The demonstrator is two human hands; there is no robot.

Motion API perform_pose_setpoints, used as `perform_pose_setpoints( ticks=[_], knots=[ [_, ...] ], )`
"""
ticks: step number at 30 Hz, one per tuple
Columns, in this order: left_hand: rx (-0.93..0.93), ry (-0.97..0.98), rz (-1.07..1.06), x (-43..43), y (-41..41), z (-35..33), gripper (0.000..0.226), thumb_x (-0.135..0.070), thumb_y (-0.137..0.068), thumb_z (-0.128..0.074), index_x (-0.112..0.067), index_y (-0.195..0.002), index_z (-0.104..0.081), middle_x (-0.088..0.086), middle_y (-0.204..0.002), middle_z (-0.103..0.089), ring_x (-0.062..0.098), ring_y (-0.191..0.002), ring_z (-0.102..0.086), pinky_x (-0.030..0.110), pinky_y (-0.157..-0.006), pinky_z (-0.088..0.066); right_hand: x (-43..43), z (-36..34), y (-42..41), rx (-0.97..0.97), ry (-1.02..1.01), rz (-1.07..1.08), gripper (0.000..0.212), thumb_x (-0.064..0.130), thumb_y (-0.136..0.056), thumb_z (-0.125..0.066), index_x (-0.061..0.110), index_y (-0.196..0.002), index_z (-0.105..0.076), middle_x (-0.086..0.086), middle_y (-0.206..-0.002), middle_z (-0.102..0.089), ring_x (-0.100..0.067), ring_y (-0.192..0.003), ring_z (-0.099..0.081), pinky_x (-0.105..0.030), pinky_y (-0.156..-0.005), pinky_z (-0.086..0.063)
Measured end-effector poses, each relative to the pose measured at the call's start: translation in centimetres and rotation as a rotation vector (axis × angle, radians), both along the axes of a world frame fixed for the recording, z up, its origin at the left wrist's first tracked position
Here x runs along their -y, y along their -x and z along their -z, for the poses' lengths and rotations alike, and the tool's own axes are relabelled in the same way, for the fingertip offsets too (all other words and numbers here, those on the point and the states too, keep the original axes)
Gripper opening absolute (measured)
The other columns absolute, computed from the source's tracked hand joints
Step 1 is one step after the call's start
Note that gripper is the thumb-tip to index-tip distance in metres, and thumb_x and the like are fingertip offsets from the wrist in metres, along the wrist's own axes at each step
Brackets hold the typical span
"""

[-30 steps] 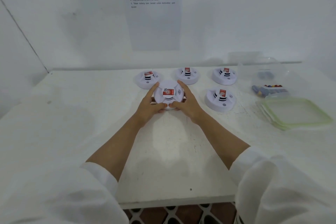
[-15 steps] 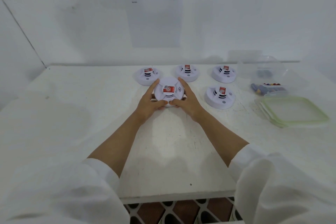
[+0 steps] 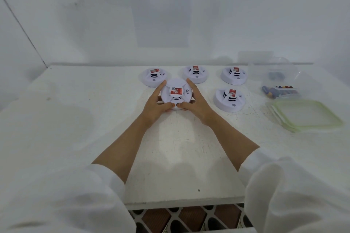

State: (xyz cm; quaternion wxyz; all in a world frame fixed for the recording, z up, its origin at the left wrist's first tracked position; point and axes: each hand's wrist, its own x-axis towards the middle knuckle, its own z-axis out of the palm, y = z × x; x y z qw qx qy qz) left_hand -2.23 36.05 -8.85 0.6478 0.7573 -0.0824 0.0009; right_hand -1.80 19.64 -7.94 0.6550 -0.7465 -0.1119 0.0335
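Reaching in from the lower left, your left forearm angles up across the counter (image 3: 91, 123). Your left hand (image 3: 154, 107) grips the detector (image 3: 176, 91) on its left side, index finger stretched along the rim and thumb pressed on the near edge. The detector sits mid-counter, red label up, just in front of the back row (image 3: 196, 75) of three. Your right hand (image 3: 198, 104) mirrors the grip on the right side, fingers curled round the rim and thumbs nearly meeting. Farther right lie a lone detector (image 3: 229, 100), a battery box (image 3: 278, 90) and lids (image 3: 306, 115).
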Motion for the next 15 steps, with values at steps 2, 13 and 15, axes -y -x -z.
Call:
perform_pose_setpoints(
  ticks=[2,13,15],
  knots=[
    [0.006,0.013,0.003,-0.02,0.07,0.01,0.072,-0.008,-0.086,-0.062,-0.030,-0.144,-0.024,-0.004,-0.131,-0.046,0.007,-0.103,-0.054,0.018,-0.077,-0.052,0.23,-0.13,-0.06,-0.048,-0.053,-0.027,0.071,0.002,-0.089,-0.054,0.028,-0.145,-0.019,-0.002,-0.148,-0.032,-0.020,-0.128,-0.043,-0.030,-0.091,-0.052],
    [0.024,0.034,-0.001,-0.09,-0.08,0.31,0.069,-0.006,-0.085,-0.062,-0.034,-0.139,-0.028,0.002,-0.139,-0.044,0.015,-0.107,-0.053,0.024,-0.082,-0.052,0.34,-0.41,0.27,-0.102,-0.104,-0.044,0.058,-0.001,-0.092,-0.041,0.026,-0.142,-0.030,-0.003,-0.146,-0.038,-0.023,-0.120,-0.050,-0.040,-0.093,-0.050],
    [0.021,0.038,-0.002,-0.06,-0.10,0.31,0.069,-0.005,-0.085,-0.062,-0.032,-0.139,-0.027,0.003,-0.139,-0.043,0.015,-0.107,-0.052,0.025,-0.083,-0.052,0.31,-0.39,0.29,-0.104,-0.095,-0.039,0.057,-0.001,-0.092,-0.040,0.026,-0.142,-0.031,-0.003,-0.145,-0.039,-0.024,-0.121,-0.050,-0.041,-0.094,-0.050]
  ],
)
